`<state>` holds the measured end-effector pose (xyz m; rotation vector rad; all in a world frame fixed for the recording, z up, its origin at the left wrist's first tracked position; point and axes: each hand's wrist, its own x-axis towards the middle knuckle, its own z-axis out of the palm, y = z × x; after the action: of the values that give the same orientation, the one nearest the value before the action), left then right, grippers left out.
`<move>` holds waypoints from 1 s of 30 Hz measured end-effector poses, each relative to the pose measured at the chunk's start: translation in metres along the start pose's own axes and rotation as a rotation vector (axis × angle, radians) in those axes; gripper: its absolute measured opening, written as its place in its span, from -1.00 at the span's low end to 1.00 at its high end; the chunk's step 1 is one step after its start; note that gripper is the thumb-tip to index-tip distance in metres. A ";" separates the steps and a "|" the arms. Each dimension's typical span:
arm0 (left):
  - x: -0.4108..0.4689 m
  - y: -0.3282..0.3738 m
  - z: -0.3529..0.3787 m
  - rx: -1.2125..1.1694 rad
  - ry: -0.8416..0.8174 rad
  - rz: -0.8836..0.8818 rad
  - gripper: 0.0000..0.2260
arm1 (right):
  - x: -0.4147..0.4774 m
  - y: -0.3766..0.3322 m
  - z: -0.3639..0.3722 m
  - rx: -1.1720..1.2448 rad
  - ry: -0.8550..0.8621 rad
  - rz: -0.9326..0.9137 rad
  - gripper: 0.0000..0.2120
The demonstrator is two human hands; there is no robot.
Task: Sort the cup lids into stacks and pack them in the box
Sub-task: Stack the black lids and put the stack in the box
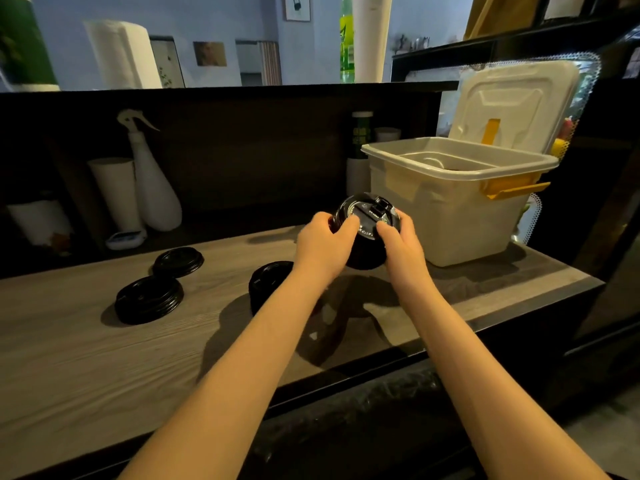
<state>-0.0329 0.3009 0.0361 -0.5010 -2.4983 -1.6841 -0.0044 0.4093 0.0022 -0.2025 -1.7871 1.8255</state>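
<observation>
Both hands hold a tall stack of black cup lids (367, 233) above the wooden counter, just left of the box. My left hand (323, 244) grips its left side and my right hand (401, 245) grips its right side, thumbs on the top lid. The cream plastic box (460, 216) stands at the right with its lid (512, 102) swung up and yellow latches. Three more stacks of black lids rest on the counter: one (149, 299) at the left, a thinner one (178, 261) behind it, and one (268, 282) partly hidden by my left forearm.
A white spray bottle (152, 181) and a white paper roll (116, 192) stand in the dark recess behind the counter (86, 358). A dark bottle with a white base (360, 147) stands just left of the box. The counter's front edge runs diagonally below my arms.
</observation>
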 end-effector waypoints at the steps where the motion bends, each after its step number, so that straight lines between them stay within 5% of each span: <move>1: 0.000 0.002 -0.013 0.060 0.015 0.020 -0.78 | 0.001 -0.005 0.009 0.024 -0.030 0.005 -0.65; 10: 0.005 -0.040 -0.098 0.213 0.085 -0.161 -0.70 | -0.011 -0.008 0.093 -0.122 -0.230 0.095 -0.71; 16: 0.008 -0.057 -0.097 0.350 -0.019 -0.273 -0.62 | -0.015 0.002 0.107 -0.215 -0.229 0.240 -0.62; 21: 0.008 -0.058 -0.092 0.059 -0.108 -0.397 -0.65 | -0.010 -0.003 0.103 -0.311 -0.291 0.312 -0.57; 24: 0.009 -0.056 -0.094 -0.015 -0.135 -0.388 -0.80 | -0.003 -0.006 0.101 -0.371 -0.324 0.230 -0.49; 30: 0.008 -0.052 -0.098 -0.096 -0.172 -0.395 -0.82 | -0.001 -0.003 0.097 -0.552 -0.351 -0.069 -0.70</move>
<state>-0.0672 0.1952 0.0298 -0.1696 -2.7954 -1.9772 -0.0492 0.3241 0.0142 -0.0254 -2.4866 1.3401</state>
